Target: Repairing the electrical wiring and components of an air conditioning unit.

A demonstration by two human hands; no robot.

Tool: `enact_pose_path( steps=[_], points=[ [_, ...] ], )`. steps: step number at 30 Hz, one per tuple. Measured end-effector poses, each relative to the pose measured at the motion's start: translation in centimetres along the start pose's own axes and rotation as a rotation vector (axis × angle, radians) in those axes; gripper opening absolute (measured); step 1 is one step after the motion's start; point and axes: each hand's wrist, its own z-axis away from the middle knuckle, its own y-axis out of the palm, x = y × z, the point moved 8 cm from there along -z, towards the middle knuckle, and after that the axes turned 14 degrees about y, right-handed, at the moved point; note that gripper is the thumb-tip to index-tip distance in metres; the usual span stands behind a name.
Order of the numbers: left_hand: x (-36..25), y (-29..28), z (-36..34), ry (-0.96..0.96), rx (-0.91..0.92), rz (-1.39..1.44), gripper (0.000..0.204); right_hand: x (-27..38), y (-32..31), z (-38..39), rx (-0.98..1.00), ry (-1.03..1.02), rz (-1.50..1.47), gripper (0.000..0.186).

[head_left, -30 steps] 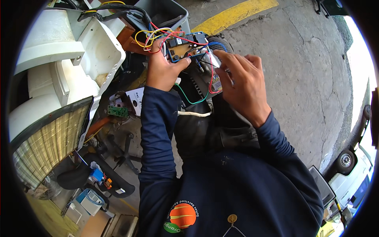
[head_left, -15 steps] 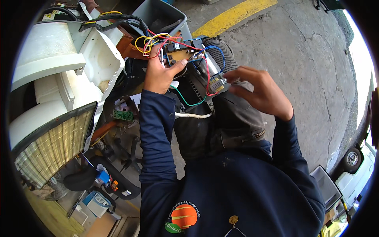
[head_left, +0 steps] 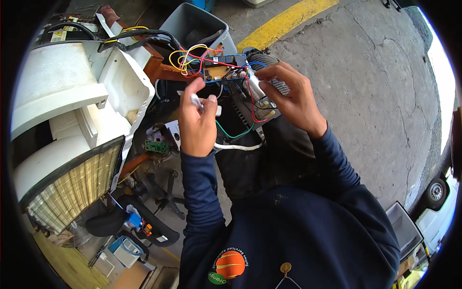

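Concrete floor (head_left: 361, 96): grey and cracked, a yellow stripe (head_left: 286, 21) painted across the far side; a dropped part would land hard.
White vehicle (head_left: 440, 226): parked off right, well apart from the hands.
White housing (head_left: 60, 70): bulky, leaving little room on the left.
Grey bin (head_left: 230, 45): open-topped, just beyond the wiring; small pieces could vanish into it.
Slotted case (head_left: 240, 110): seemingly propped over the person's legs (head_left: 286, 144); a shifting knee might tip it.
Left hand (head_left: 198, 120): thumb and forefinger apart, a pale piece (head_left: 195, 100) between; whether the grip pinches it, I cannot tell.
Right hand (head_left: 296, 98): grip loosely curled near the wires; I cannot tell whether it has one.
Circuit board (head_left: 216, 73): by the case's far end, support hidden; unsteadied, it could slide.
Silver cylinder (head_left: 253, 89): if it's a charged capacitor, careless contact could shock.
Green wire (head_left: 231, 137): slack loop; snagging could tug its joint loose.
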Motion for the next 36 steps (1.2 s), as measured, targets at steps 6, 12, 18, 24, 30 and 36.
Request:
enact_pose_path(
  steps=[6,12,18,24,30,36],
  points=[
    [0.5,1.0,2.8,0.064,-0.087,0.549,0.040,0.5,0.0,2.7,-0.099,-0.090,0.081,0.025],
    [-3.6,1.1,4.9,0.140,-0.093,1.304,0.038,5.9,1.3,5.7,-0.159,-0.234,0.031,0.025],
    [-5.6,2.1,7.0,0.130,-0.113,1.340,0.038,7.2,3.2,7.2,0.020,-0.072,-0.347,0.025],
    [-4.0,2.7,9.4,0.107,-0.099,0.984,0.042,3.1,4.4,9.4,0.207,0.229,-0.425,0.025],
    [-3.4,2.9,10.4,0.068,-0.035,0.743,0.043,4.2,4.4,9.6,0.228,0.195,-0.404,0.022],
    [-4.6,2.8,10.7,0.085,-0.079,0.704,0.044,6.9,3.8,7.8,0.098,0.031,-0.299,0.016]
  ],
)
